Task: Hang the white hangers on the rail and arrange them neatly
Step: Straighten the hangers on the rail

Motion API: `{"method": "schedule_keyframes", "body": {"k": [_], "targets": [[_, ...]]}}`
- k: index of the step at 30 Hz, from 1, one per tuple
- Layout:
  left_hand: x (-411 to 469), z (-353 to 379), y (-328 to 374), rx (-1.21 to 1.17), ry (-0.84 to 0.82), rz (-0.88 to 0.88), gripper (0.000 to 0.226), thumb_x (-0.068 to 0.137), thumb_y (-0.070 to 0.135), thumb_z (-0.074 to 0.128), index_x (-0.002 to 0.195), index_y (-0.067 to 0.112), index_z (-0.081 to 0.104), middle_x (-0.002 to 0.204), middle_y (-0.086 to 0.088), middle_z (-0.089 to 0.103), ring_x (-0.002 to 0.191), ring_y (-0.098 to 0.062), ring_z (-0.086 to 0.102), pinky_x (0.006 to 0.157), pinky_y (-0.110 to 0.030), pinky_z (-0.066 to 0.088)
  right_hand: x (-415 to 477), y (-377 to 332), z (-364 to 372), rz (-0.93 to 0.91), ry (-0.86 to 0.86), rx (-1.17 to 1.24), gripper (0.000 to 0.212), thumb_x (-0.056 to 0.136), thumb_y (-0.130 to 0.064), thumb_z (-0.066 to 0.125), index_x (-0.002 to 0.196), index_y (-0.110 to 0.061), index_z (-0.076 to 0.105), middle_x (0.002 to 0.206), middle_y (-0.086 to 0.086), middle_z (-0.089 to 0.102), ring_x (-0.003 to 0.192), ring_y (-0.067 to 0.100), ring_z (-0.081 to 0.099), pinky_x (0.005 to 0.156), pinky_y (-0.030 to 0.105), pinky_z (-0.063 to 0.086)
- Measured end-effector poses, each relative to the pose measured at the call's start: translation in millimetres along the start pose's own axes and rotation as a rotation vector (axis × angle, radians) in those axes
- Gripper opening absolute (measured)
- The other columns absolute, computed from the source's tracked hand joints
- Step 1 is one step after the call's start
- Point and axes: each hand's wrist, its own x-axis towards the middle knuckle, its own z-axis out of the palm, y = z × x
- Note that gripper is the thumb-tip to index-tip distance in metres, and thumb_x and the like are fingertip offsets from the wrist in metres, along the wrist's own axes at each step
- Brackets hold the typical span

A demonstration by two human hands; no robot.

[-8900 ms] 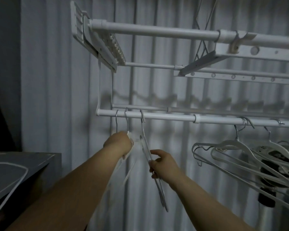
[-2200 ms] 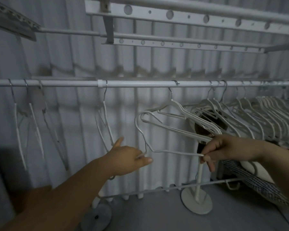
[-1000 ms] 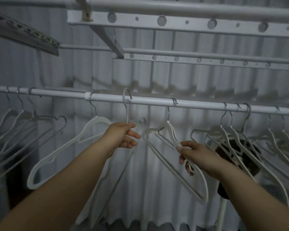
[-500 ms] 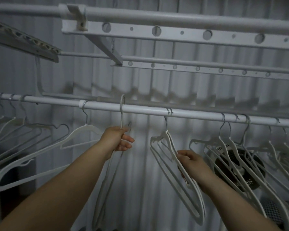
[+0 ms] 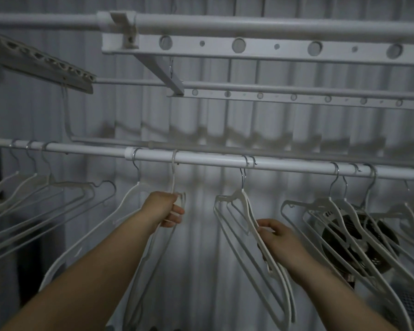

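Note:
A white rail point(image 5: 213, 161) runs across the view at mid height. My left hand point(image 5: 164, 207) grips the neck of a white hanger point(image 5: 153, 259) whose hook sits over the rail. To its right my right hand point(image 5: 276, 237) holds the sloping arm of a pair of white hangers point(image 5: 237, 225) hooked on the rail side by side. Another white hanger point(image 5: 91, 237) hangs just left of my left arm. Three more point(image 5: 41, 194) hang at the rail's left end, and several point(image 5: 359, 225) crowd the right part.
An upper drying rack with holed bars point(image 5: 249, 46) spans the top. A pleated white curtain point(image 5: 225, 115) fills the background. A dark round fan point(image 5: 354, 242) stands behind the hangers at the right. A holed side arm point(image 5: 43, 65) juts in at the upper left.
The hanger in my left hand came down, and its hook now rests on the rail. My right hand keeps hold of the pair of hangers, which turned more edge-on. The view shifted slightly left.

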Motion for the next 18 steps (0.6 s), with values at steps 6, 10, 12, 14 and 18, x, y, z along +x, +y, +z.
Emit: {"method": "schedule_keyframes", "body": {"k": [6,10,12,14,18], "targets": [[-12,4,9,0.453,0.359,0.331,0.018,0.089,0.023,0.052,0.101,0.01,0.055,0.109,-0.014,0.058,0.106,-0.029,0.055,0.085,-0.031,0.041,4,3,4,-0.008,0.034,-0.007,0.02,0.09,-0.01,0.051,0.109,-0.005,0.055,0.051,0.005,0.048,0.029,0.007,0.04,0.031,0.011,0.031],[-48,50,19,0.344,-0.088,0.335,0.032,0.091,0.03,0.049,0.063,0.017,0.046,0.07,-0.006,0.056,0.063,-0.019,0.056,0.055,-0.019,0.044,6,5,3,-0.038,0.052,0.0,0.018,0.09,-0.01,0.053,0.107,-0.006,0.056,0.053,0.005,0.05,0.034,0.01,0.042,0.032,0.011,0.032],[-61,74,15,0.421,-0.26,0.259,0.034,0.091,0.042,0.045,0.068,0.017,0.049,0.068,0.001,0.055,0.054,-0.011,0.05,0.048,-0.019,0.04,6,7,1,-0.058,0.054,-0.01,0.013,0.09,-0.012,0.053,0.103,-0.011,0.054,0.055,0.004,0.051,0.039,0.012,0.043,0.032,0.011,0.032],[-65,92,8,0.453,-0.34,0.209,0.036,0.089,0.047,0.046,0.078,0.014,0.056,0.071,0.001,0.056,0.052,-0.011,0.052,0.047,-0.02,0.041,6,8,-4,-0.077,0.06,-0.041,0.013,0.091,-0.015,0.051,0.104,-0.013,0.052,0.058,0.004,0.052,0.044,0.014,0.044,0.033,0.012,0.034],[-62,111,1,0.301,-0.372,0.099,0.029,0.087,0.04,0.054,0.076,0.013,0.056,0.067,0.001,0.057,0.049,-0.011,0.053,0.043,-0.016,0.039,9,11,-14,-0.084,0.067,-0.063,0.024,0.091,-0.013,0.05,0.114,-0.007,0.052,0.059,0.003,0.052,0.046,0.014,0.045,0.033,0.011,0.035]]}}
